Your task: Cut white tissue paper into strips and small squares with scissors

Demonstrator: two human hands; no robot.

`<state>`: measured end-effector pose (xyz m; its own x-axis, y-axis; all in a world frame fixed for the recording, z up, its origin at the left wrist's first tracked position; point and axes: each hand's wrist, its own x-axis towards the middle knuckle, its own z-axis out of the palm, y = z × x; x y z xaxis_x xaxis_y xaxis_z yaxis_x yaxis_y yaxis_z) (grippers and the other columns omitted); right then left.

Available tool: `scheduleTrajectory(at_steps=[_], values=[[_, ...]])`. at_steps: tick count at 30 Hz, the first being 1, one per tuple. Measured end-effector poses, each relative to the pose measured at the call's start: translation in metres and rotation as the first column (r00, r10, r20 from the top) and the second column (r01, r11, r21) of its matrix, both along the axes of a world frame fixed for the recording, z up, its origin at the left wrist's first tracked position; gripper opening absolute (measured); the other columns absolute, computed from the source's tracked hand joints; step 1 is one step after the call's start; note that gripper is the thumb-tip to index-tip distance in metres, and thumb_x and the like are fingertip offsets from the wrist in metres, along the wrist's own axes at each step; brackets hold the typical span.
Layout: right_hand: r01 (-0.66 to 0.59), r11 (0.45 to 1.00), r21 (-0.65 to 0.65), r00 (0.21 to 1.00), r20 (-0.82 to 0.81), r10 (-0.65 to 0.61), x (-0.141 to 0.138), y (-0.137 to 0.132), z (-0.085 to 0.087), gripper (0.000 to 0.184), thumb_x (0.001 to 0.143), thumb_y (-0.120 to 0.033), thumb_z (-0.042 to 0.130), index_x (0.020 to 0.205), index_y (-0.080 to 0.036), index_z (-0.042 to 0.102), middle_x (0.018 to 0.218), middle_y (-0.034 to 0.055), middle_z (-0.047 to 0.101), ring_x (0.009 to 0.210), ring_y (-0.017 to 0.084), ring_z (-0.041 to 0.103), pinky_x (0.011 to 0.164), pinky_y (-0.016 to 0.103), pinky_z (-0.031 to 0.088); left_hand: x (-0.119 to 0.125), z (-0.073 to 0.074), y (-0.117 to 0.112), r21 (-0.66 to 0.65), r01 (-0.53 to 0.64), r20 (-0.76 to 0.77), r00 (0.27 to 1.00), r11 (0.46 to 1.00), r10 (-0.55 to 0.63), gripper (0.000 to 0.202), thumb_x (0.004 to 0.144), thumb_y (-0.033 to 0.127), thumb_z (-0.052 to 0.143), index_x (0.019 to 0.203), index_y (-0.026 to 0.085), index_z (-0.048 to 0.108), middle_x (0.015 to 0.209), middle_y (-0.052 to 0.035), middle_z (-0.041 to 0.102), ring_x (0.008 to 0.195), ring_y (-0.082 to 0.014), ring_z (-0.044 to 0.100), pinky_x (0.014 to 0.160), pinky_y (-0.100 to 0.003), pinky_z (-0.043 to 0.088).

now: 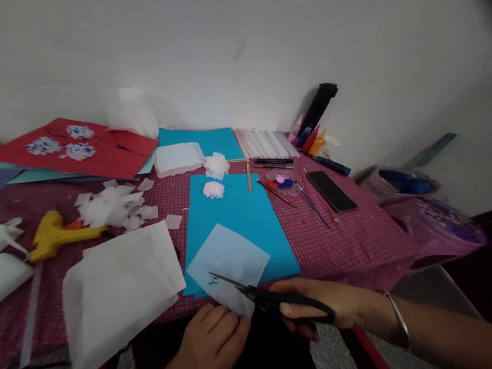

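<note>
In my right hand (326, 303) is a pair of black-handled scissors (258, 294), my fingers wrapped round the handles. Its blades point up and left across a square of thin white paper (224, 249), which lies turned like a diamond on a blue sheet (248, 208). The lower corner of that paper is gripped by my left hand (211, 342), its fingers curled together. Further up the blue sheet sits a small pale pink paper pompom (213, 189). Whether the blades touch the paper's edge I cannot tell.
To the left lie a white paper stack (124, 287), a pile of cut white pieces (110, 206) and a yellow glue gun (58, 234). A red sheet (105, 156) with paper flowers is behind. A phone (331, 190), brush (315, 207) and pencil (276, 193) lie right.
</note>
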<state>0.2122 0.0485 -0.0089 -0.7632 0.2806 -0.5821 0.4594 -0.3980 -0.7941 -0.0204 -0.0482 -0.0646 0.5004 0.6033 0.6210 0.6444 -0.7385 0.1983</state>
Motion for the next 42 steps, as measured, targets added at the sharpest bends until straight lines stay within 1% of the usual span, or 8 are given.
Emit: scheduleTrajectory(at_steps=[7, 18, 22, 24, 28, 32, 38, 42], values=[[-0.027, 0.999, 0.036, 0.999, 0.028, 0.026, 0.003, -0.002, -0.008, 0.059, 0.081, -0.062, 0.060, 0.111, -0.013, 0.049, 0.074, -0.0024, 0.053, 0.046, 0.002, 0.046, 0.040, 0.014, 0.035, -0.001, 0.002, 0.000, 0.006, 0.013, 0.034, 0.999, 1.000, -0.013, 0.025, 0.093, 0.006, 0.040, 0.099, 0.007, 0.064, 0.069, -0.0043, 0.063, 0.061, -0.0154, 0.052, 0.055, -0.030, 0.042], [-0.045, 0.996, -0.074, 0.999, -0.033, 0.042, -0.014, 0.004, 0.000, 0.060, 0.075, -0.070, 0.059, 0.095, -0.014, 0.050, 0.076, -0.0013, 0.052, 0.054, 0.006, 0.050, 0.047, 0.018, 0.042, -0.002, 0.015, -0.006, 0.015, 0.011, 0.042, 0.999, 1.000, -0.012, 0.030, 0.095, 0.007, 0.037, 0.098, 0.009, 0.066, 0.080, -0.0063, 0.069, 0.072, -0.0154, 0.060, 0.063, -0.029, 0.048], [-0.051, 0.994, -0.095, 0.998, -0.042, 0.047, -0.018, 0.006, -0.002, 0.060, 0.074, -0.069, 0.061, 0.095, -0.014, 0.051, 0.076, -0.0012, 0.053, 0.053, 0.005, 0.050, 0.046, 0.016, 0.041, -0.007, 0.013, -0.012, -0.005, 0.006, 0.036, 0.999, 1.000, -0.006, 0.020, 0.094, 0.016, 0.048, 0.098, 0.012, 0.067, 0.082, -0.0035, 0.072, 0.073, -0.0152, 0.062, 0.066, -0.029, 0.048], [-0.042, 0.993, -0.111, 0.999, -0.039, 0.038, -0.017, 0.007, -0.005, 0.062, 0.072, -0.070, 0.062, 0.096, -0.013, 0.052, 0.075, -0.0010, 0.053, 0.052, 0.005, 0.050, 0.044, 0.016, 0.041, -0.015, 0.012, -0.017, 0.013, -0.047, 0.029, 0.999, 0.999, 0.046, 0.016, 0.092, 0.022, 0.055, 0.098, 0.014, 0.068, 0.084, -0.0021, 0.073, 0.076, -0.0154, 0.063, 0.073, -0.029, 0.047], [-0.022, 0.989, -0.149, 0.998, -0.062, 0.013, -0.015, 0.006, -0.011, 0.064, 0.071, -0.069, 0.064, 0.099, -0.013, 0.052, 0.075, -0.0004, 0.054, 0.052, 0.005, 0.051, 0.042, 0.015, 0.041, -0.029, 0.005, -0.019, 0.026, -0.222, -0.070, 0.972, 0.975, 0.223, 0.024, 0.092, 0.012, 0.049, 0.110, 0.016, 0.066, 0.101, -0.0046, 0.073, 0.096, -0.0194, 0.062, 0.094, -0.037, 0.038], [-0.018, 0.977, -0.211, 0.996, -0.092, -0.002, -0.013, 0.004, -0.016, 0.064, 0.073, -0.069, 0.063, 0.103, -0.013, 0.052, 0.076, -0.0001, 0.054, 0.052, 0.005, 0.052, 0.043, 0.015, 0.043, -0.026, -0.008, -0.009, 0.026, -0.360, -0.127, 0.924, 0.933, 0.361, 0.033, 0.096, 0.013, 0.036, 0.111, 0.015, 0.066, 0.101, -0.0096, 0.071, 0.095, -0.0220, 0.060, 0.089, -0.038, 0.038], [-0.022, 0.988, -0.155, 0.998, -0.064, 0.012, -0.005, 0.004, -0.012, 0.068, 0.074, -0.068, 0.062, 0.110, -0.012, 0.052, 0.077, 0.0003, 0.054, 0.053, 0.006, 0.052, 0.044, 0.016, 0.042, -0.020, -0.010, -0.002, -0.015, -0.250, 0.037, 0.967, 0.968, 0.251, 0.026, 0.094, 0.009, 0.042, 0.099, 0.015, 0.067, 0.087, -0.0062, 0.068, 0.079, -0.0182, 0.055, 0.076, -0.033, 0.038], [-0.063, 0.997, -0.048, 0.998, -0.028, 0.061, 0.006, 0.002, -0.005, 0.061, 0.080, -0.065, 0.059, 0.109, -0.012, 0.052, 0.081, 0.0009, 0.054, 0.056, 0.005, 0.052, 0.049, 0.017, 0.042, -0.026, -0.007, -0.004, -0.023, -0.203, 0.058, 0.977, 0.979, 0.204, 0.027, 0.094, 0.009, 0.041, 0.099, 0.015, 0.067, 0.093, -0.0065, 0.069, 0.085, -0.0179, 0.056, 0.083, -0.035, 0.037]])
